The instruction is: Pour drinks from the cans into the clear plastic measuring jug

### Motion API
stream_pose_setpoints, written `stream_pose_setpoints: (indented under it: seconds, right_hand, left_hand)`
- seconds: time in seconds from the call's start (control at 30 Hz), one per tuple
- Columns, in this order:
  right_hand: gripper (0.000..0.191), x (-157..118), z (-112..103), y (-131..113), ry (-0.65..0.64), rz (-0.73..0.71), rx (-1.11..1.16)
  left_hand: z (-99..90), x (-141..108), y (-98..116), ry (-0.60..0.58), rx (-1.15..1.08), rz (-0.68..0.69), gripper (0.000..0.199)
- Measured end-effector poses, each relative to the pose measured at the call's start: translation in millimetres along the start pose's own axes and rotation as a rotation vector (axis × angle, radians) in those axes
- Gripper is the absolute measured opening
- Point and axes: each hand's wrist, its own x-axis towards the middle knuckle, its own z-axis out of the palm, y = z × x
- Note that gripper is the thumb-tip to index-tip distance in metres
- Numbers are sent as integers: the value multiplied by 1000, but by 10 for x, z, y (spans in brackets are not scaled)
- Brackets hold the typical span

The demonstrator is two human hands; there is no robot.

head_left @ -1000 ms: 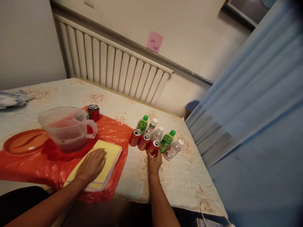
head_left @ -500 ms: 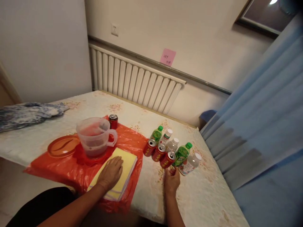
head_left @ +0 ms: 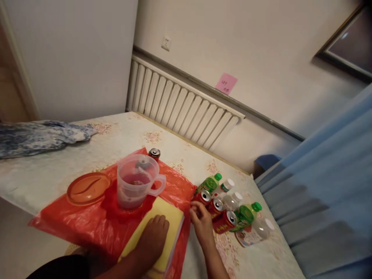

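My left hand (head_left: 154,237) rests on a folded yellow cloth (head_left: 171,217), its fingers curled against the surface. Beside the red cans, my right hand (head_left: 201,220) has its thumb and fingertips close together at the edge of the red plastic sheet (head_left: 66,223); whether anything is pinched is too small to tell. Three red cans (head_left: 225,223) stand in a row just right of that hand. Behind them are green-capped bottles (head_left: 244,216) and clear white-capped bottles (head_left: 231,200). A clear measuring jug (head_left: 135,186) with liquid sits in a red scalloped dish on the sheet.
An orange-red round lid (head_left: 88,188) lies left of the jug, and another can (head_left: 154,154) stands behind it. Blue-white fabric (head_left: 43,137) lies at the far left of the table (head_left: 124,130). A radiator (head_left: 180,104) and a blue curtain (head_left: 328,186) border the table.
The view has shifted, so objects appear lower and further right. My right hand has moved left from below the cans to the sheet's edge. My left hand's fingers are more curled on the cloth.
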Motion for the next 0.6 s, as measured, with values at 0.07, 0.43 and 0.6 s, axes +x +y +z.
stream_pose_setpoints:
  seconds: [0.07, 0.43, 0.6]
  right_hand:
    - [23, 397, 211, -210, -102, -52, 7]
    - [71, 2134, 1572, -518, -395, -513, -391]
    - [77, 2468, 1945, -456, -522, -592, -554]
  left_hand:
    - [-85, 42, 10, -116, -22, -27, 35]
    - [-82, 83, -275, -199, -490, -23, 24]
    - [-212, 146, -319, -267, -587, 6, 21]
